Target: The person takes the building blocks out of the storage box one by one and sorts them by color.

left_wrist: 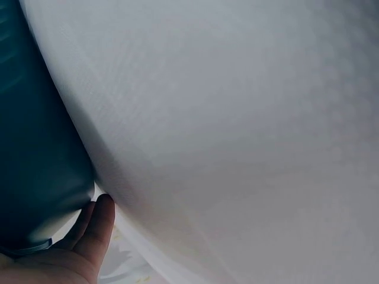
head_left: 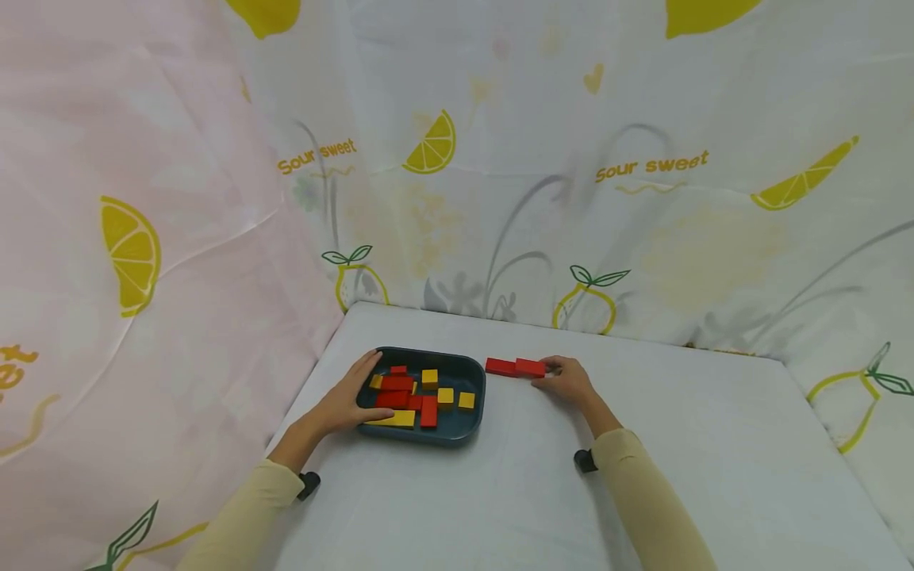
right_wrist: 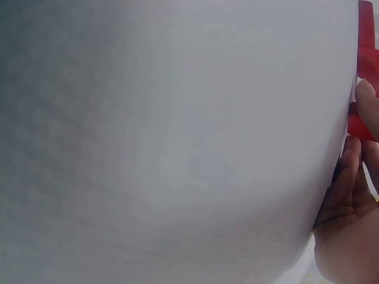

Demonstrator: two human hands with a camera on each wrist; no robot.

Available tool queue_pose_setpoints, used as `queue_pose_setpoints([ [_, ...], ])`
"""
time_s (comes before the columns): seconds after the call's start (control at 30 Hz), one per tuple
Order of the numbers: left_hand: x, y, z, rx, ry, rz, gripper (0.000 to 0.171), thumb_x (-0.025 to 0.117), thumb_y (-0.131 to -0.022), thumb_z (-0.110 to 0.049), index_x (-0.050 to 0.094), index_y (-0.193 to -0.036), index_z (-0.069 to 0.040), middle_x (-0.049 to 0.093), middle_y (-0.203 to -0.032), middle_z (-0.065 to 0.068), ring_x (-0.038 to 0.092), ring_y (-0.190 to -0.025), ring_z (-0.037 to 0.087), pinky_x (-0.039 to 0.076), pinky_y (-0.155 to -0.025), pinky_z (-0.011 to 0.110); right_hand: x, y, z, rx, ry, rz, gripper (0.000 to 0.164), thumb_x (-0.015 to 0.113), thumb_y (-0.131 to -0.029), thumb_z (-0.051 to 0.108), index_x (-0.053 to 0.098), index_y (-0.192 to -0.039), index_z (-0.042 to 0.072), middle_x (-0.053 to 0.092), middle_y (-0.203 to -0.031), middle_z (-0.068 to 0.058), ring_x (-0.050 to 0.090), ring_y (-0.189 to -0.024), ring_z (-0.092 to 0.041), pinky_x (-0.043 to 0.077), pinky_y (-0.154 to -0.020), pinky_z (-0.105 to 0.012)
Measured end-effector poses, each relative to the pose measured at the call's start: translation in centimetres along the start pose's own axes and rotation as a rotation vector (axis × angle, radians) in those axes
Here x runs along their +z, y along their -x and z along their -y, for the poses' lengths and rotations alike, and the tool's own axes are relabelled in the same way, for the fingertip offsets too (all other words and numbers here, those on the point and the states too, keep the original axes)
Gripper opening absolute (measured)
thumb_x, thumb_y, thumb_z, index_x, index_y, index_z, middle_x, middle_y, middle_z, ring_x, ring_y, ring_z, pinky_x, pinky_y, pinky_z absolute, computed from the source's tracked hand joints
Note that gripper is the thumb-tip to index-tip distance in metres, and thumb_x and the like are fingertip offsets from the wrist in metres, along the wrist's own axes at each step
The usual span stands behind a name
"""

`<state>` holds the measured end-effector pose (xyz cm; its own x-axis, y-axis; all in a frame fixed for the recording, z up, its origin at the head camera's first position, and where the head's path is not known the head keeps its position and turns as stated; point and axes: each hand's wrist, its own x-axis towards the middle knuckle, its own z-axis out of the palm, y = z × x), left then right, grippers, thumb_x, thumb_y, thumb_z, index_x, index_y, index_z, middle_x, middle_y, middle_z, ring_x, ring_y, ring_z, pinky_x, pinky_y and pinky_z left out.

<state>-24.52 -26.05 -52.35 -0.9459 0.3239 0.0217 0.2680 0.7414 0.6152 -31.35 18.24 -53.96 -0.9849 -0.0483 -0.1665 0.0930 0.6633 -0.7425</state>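
Note:
A dark blue-green tray [head_left: 457, 438] holds several red and yellow wooden blocks. My left hand [head_left: 347, 400] grips the tray's left end, its thumb reaching over the near side above a long yellow block [head_left: 401, 419]. In the left wrist view, fingertips [left_wrist: 105, 207] lie against the tray's outer wall [left_wrist: 44, 142]. Right of the tray, my right hand [head_left: 569, 382] pinches a red block [head_left: 531, 368] by its right end. That block meets another red block [head_left: 500, 366] on the table, overlapping its right end in the head view. The right wrist view catches red blocks [right_wrist: 367, 26] only at its edge.
Inside the tray, several yellow cubes [head_left: 429, 378] lie toward the right and red blocks [head_left: 396, 384] toward the left. White cloth covers the table [head_left: 685, 452]. Lemon-printed curtains [head_left: 500, 198] rise behind the table and along its left side.

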Motion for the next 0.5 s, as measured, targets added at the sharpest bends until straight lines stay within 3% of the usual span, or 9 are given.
queue_pose_setpoints([
  [0.23,-0.2,0.3,0.2,0.002,0.009,-0.005,0.109,0.079,-0.079,-0.05,0.012,-0.16,-0.021,0.011,-0.166,0.013,0.022,-0.149,0.039,0.028,-0.111,0.068,0.2,0.2,0.4,-0.001,0.009,0.024,0.052,0.08,-0.083,0.026,0.063,-0.129,0.007,0.065,-0.121,-0.015,0.055,-0.111,-0.032,0.048,-0.096,-0.047],
  [0.5,-0.1,0.1,0.4,0.002,0.022,0.008,0.111,0.08,-0.077,-0.052,0.012,-0.16,-0.025,0.01,-0.167,0.009,0.021,-0.15,0.036,0.027,-0.113,0.067,-0.8,0.3,-0.1,-0.002,-0.01,0.107,0.063,0.08,-0.084,0.029,0.055,-0.139,0.012,0.06,-0.131,-0.014,0.053,-0.116,-0.031,0.049,-0.097,-0.044],
])
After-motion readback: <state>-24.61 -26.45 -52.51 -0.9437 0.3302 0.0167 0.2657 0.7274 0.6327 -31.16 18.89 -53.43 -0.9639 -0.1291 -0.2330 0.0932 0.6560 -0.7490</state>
